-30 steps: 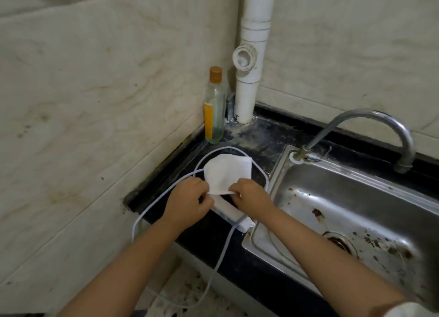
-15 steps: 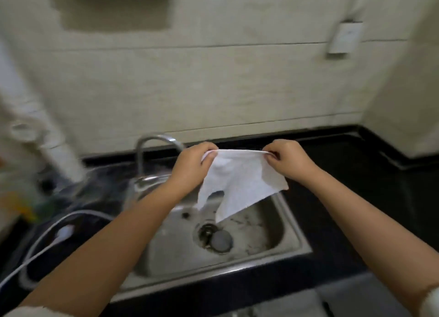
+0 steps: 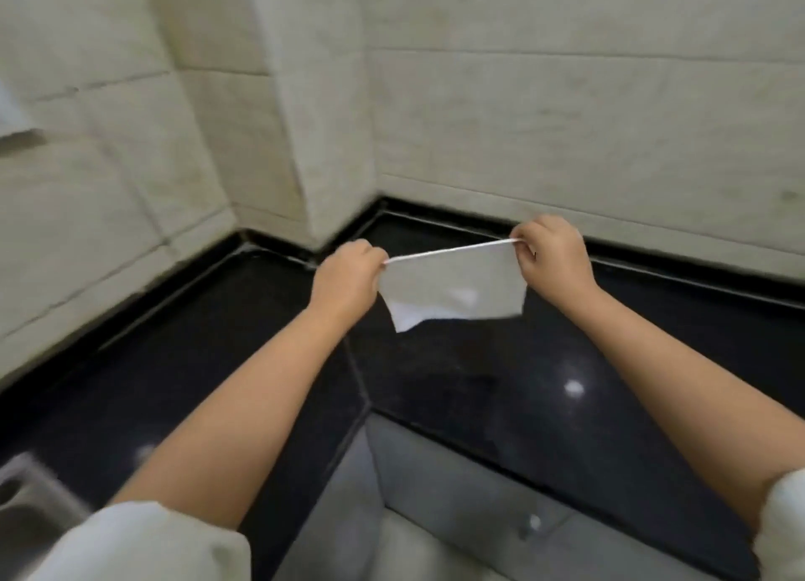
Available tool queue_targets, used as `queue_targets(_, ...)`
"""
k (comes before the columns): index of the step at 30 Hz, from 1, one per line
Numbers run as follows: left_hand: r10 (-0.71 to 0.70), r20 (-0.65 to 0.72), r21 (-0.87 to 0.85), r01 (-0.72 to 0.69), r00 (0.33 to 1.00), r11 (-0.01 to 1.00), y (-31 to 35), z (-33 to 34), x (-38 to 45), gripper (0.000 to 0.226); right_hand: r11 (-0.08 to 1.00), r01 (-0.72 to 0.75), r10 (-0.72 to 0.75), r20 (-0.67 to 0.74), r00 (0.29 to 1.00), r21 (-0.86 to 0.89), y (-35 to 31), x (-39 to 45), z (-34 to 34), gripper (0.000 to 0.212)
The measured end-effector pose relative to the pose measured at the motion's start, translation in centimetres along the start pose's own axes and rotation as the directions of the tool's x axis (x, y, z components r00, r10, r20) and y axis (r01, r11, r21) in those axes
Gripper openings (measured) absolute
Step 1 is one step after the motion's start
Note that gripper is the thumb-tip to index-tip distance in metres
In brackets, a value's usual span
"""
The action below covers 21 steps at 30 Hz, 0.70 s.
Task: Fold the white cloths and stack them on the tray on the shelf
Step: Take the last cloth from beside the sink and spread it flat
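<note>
Since half a second ago your view has swung right: the faucet and basin that sat under your hands are gone from the middle, and only a corner of the sink (image 3: 26,493) shows at the lower left edge. Your hands have carried the cloth (image 3: 453,290) along, and it now hangs over the black counter (image 3: 566,362) where the tiled walls (image 3: 566,123) meet in a corner, no longer over the basin.

At the far left, a blurred pale fitting (image 3: 15,123) sits on the wall; you cannot tell what it is. Your left sleeve (image 3: 143,545) is white and pushed up the forearm. Your left hand (image 3: 348,275) is curled closed, pinching the cloth's upper left corner between thumb and fingers.

Between your hands the cloth's top edge is pulled taut in a straight line, rising slightly toward the right. The rest of it hangs below, clear of the counter, with its lower left corner drooping lowest. It looks doubled over, though the blur makes the layers hard to count.

Your right hand (image 3: 553,258) is likewise closed on the upper right corner, fingers curled around it. It is a little higher and nearer the back wall than the left. Your right sleeve (image 3: 784,519) shows at the frame's edge.
</note>
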State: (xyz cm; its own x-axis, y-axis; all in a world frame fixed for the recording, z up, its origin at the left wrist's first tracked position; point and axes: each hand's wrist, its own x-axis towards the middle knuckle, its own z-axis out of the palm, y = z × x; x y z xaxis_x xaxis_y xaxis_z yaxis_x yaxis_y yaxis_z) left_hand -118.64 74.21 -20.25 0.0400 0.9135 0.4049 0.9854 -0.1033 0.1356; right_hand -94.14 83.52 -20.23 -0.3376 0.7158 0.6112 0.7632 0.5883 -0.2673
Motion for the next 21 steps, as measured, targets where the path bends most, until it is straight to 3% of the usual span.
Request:
queue_targets(2, 0.12, 0.062, -0.008, -0.119, 0.991, 0.993, 2.2, 3.1, 2.0, 0.037, 0.998, 0.046, -0.045, 0.055, 0.997, -0.032, 4.5, -2.0, -1.3, 0.029)
queue_targets(4, 0.272, 0.144, -0.043, -0.268, 0.952, 0.962, 3.7, 6.7, 2.7, 0.034, 0.995, 0.09, -0.079, 0.23, 0.97, -0.039, 8.4, -5.2, -1.9, 0.031)
queue_targets(7, 0.281, 0.415, -0.161, -0.234, 0.865, 0.959, 5.9, 11.5, 1.8, 0.032, 0.999, 0.005, 0.013, 0.548, 0.836, -0.031, 12.1, -10.8, -1.4, 0.022)
queue_targets(9, 0.258, 0.675, -0.181, -0.184, 0.691, 0.966, 7.2, 14.2, 0.9, 0.03, 0.994, -0.084, 0.106, 0.732, 0.673, -0.067, 13.5, -13.9, -0.5, 0.016)
queue_targets(11, 0.262, 0.854, -0.231, -0.123, 0.45, 0.965, 8.1, 16.6, 0.3, 0.025, 0.978, -0.181, 0.176, 0.891, 0.42, -0.108, 14.2, -16.2, 0.4, 0.014)
queue_targets(13, 0.258, 0.936, -0.265, -0.006, 0.24, 0.964, 8.4, 18.4, 0.3, 0.024, 0.935, -0.333, 0.192, 0.965, 0.181, -0.124, 15.0, -17.3, 1.0, 0.012)
queue_targets(14, 0.252, 0.953, -0.266, 0.07, 0.167, 0.961, 8.3, 19.0, 0.5, 0.024, 0.901, -0.411, 0.198, 0.974, 0.108, -0.138, 15.4, -17.3, 1.2, 0.012)
queue_targets(15, 0.245, 0.961, -0.262, 0.131, 0.129, 0.956, 8.1, 19.5, 0.9, 0.023, 0.871, -0.467, 0.22, 0.972, 0.086, -0.155, 15.9, -17.1, 1.4, 0.011)
queue_targets(17, 0.239, 0.956, -0.272, 0.205, 0.171, 0.94, 7.7, 20.4, 2.4, 0.022, 0.807, -0.562, 0.318, 0.935, 0.156, -0.181, 17.0, -16.3, 1.8, 0.012)
queue_targets(19, 0.213, 0.923, -0.301, 0.255, 0.32, 0.919, 7.3, 21.5, 4.0, 0.015, 0.76, -0.627, 0.436, 0.85, 0.294, -0.173, 17.9, -15.2, 2.3, 0.015)
queue_targets(21, 0.169, 0.88, -0.326, 0.306, 0.444, 0.894, 7.0, 22.6, 5.2, 0.007, 0.747, -0.634, 0.529, 0.754, 0.388, -0.198, 18.2, -14.5, 3.2, 0.019)
